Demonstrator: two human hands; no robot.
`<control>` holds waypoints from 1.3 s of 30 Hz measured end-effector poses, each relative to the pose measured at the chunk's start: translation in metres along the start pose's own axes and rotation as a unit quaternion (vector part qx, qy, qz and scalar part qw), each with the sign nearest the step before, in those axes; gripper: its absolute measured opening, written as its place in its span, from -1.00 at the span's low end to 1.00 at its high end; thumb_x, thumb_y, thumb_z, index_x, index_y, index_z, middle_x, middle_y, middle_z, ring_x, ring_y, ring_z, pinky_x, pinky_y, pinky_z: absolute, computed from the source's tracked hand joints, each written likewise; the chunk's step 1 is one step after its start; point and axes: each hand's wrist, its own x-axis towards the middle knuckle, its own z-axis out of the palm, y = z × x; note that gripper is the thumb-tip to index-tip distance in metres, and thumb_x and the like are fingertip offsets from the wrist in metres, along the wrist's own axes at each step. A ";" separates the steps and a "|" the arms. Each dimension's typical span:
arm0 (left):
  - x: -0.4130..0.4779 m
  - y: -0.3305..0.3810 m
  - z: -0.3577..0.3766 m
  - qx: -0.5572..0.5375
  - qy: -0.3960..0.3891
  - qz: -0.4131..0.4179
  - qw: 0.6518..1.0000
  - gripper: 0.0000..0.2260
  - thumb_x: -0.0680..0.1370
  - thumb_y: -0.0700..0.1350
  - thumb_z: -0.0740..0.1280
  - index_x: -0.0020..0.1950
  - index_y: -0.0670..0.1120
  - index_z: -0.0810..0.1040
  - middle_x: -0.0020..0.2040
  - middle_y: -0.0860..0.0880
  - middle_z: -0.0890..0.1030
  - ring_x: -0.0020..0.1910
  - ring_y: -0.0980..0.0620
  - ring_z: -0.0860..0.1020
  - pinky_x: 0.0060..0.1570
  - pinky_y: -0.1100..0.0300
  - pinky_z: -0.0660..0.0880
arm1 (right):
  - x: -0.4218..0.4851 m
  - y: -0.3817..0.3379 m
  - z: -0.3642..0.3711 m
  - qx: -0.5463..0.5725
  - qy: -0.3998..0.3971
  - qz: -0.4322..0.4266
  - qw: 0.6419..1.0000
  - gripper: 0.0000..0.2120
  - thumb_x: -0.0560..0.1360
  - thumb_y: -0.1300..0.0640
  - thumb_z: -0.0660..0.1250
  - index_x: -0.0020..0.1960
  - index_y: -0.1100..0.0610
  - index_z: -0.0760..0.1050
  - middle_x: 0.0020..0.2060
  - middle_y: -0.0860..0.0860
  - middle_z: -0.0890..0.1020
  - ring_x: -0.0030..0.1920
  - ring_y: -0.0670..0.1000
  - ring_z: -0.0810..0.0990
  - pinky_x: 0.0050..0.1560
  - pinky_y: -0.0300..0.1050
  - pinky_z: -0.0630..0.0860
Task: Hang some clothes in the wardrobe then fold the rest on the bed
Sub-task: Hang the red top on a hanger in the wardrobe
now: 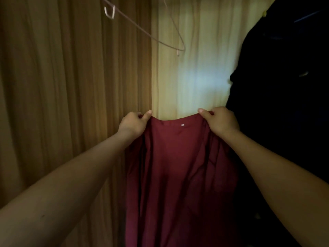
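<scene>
1. the left hand (pixel 132 124) grips the top edge of a maroon garment (pixel 178 166) at its left corner, with the fingers curled over the cloth and the thumb pointing up.
2. the right hand (pixel 221 122) grips the same edge at the right corner in the same way, fingers curled round the fabric.
3. the garment is held up in the air between the two hands. its top edge sags a little in the middle and the rest hangs straight down in loose folds, out of the bottom of the view.
4. a small white tag (pixel 182 124) sits just under the top edge, nearer the right hand.
5. a thin wire hanger (pixel 160 40) hangs tilted above the garment, well apart from it and from both hands.
6. dark clothes (pixel 284 86) hang at the right, just beside the right hand.
7. behind it all are a brown wall (pixel 71 86) with upright streaks on the left and a pale wall (pixel 195 59) in the middle.
</scene>
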 end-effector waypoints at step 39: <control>-0.072 -0.033 0.075 0.161 -0.394 0.033 0.904 -0.56 0.60 0.17 0.33 0.27 -0.16 0.59 0.12 -0.13 0.62 0.09 -0.09 0.60 0.02 0.18 0.49 | -0.113 0.016 0.007 -0.109 -0.383 0.111 0.911 -0.68 0.60 -0.18 0.29 0.22 0.00 0.51 0.06 -0.02 0.55 0.02 0.02 0.57 -0.20 -0.06 0.64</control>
